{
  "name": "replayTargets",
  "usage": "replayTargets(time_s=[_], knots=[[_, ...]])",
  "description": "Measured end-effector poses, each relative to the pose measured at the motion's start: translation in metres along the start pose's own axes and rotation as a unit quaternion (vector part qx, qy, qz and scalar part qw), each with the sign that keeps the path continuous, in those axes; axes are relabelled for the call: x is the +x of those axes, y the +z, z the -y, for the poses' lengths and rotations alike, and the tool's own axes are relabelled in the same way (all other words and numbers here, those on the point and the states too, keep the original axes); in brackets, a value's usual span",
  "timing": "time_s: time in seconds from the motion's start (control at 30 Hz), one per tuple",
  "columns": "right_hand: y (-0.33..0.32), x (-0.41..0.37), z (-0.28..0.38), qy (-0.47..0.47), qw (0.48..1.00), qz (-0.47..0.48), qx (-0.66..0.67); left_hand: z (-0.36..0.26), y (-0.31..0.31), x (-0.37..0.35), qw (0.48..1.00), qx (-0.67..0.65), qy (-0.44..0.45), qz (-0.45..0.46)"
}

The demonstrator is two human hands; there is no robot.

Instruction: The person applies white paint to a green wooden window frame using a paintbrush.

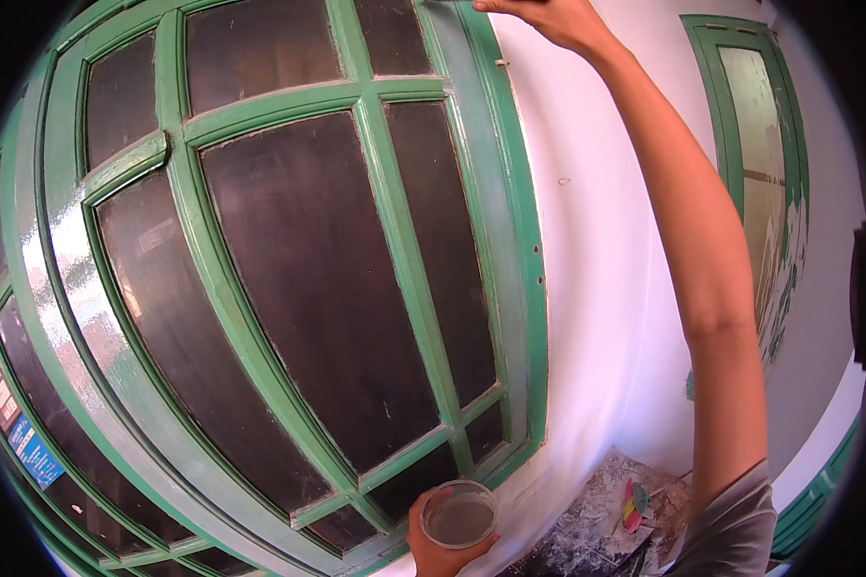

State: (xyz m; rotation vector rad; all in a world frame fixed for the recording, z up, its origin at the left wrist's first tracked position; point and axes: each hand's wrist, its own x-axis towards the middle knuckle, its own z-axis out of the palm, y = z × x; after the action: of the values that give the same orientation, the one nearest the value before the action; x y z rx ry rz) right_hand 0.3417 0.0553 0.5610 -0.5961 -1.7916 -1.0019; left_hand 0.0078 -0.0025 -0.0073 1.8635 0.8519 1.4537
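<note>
My left hand (427,550) is wrapped round a clear round tub (459,515) with grey liquid in it, held low in front of the window. Raised to the top edge of the view, my right hand (553,17) has its fingers pinched together by the upper right of the frame. A thin dark thing (446,3) juts left from those fingertips, mostly cut off by the view's edge. Before me stands the green window frame (370,144) with dark glass panes (308,279). Its right-hand border (498,221) looks paler and greyer than the bars.
White wall (597,288) runs right of the frame, with small hooks on it. Farther right is a narrow green-framed window (731,144) with smeared paint. A paint-spattered surface (587,514) lies below, with a small colourful object (633,505) on it.
</note>
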Motion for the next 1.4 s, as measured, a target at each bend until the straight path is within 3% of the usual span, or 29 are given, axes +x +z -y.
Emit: replayTargets(time_s=[0.1, 0.13, 0.23, 0.37, 0.4, 0.5, 0.6, 0.73, 0.83, 0.97, 1.07, 1.17, 1.3, 1.4], knots=[[0.005, -0.010, 0.005, 0.027, 0.999, 0.017, -0.017, 0.002, -0.001, -0.001, 1.000, -0.002, -0.004, 0.000], [0.009, -0.018, 0.007, 0.066, 0.997, 0.031, 0.039, 0.002, -0.002, -0.001, 1.000, 0.002, 0.003, 0.000], [0.003, -0.039, 0.017, 0.056, 0.991, 0.112, 0.044, -0.007, -0.003, 0.001, 1.000, -0.014, -0.006, 0.007], [-0.008, -0.055, 0.034, 0.138, 0.966, 0.216, 0.044, -0.018, -0.005, 0.006, 0.999, -0.021, -0.032, 0.030], [-0.013, -0.053, 0.037, 0.105, 0.960, 0.253, 0.054, -0.015, -0.004, 0.005, 0.999, -0.023, -0.034, 0.025], [-0.021, -0.047, 0.051, 0.190, 0.924, 0.326, 0.064, -0.010, -0.002, 0.001, 0.998, -0.036, -0.037, 0.022], [-0.012, -0.041, 0.038, 0.159, 0.934, 0.310, 0.085, -0.020, -0.003, 0.005, 0.998, -0.048, -0.030, 0.033], [-0.003, -0.030, 0.016, 0.050, 0.975, 0.187, 0.112, -0.021, -0.004, 0.006, 0.999, -0.033, -0.019, 0.028], [0.001, -0.033, 0.028, 0.122, 0.985, 0.076, 0.101, -0.016, -0.003, 0.004, 1.000, -0.016, -0.006, 0.017], [0.010, -0.035, 0.024, 0.019, 0.996, -0.071, -0.040, -0.020, -0.004, 0.007, 0.998, -0.041, -0.019, 0.034], [0.014, -0.046, 0.023, 0.089, 0.996, 0.017, -0.013, -0.017, -0.005, 0.004, 0.999, -0.013, -0.011, 0.032], [0.005, -0.056, 0.025, 0.075, 0.987, 0.144, -0.011, -0.019, -0.006, 0.005, 0.999, -0.030, -0.015, 0.034], [-0.018, -0.053, 0.041, 0.140, 0.951, 0.272, 0.054, -0.026, 0.005, 0.008, 0.991, -0.135, -0.021, -0.002], [-0.018, -0.053, 0.051, 0.192, 0.925, 0.309, 0.104, -0.021, 0.004, 0.005, 0.996, -0.089, -0.015, 0.005]])
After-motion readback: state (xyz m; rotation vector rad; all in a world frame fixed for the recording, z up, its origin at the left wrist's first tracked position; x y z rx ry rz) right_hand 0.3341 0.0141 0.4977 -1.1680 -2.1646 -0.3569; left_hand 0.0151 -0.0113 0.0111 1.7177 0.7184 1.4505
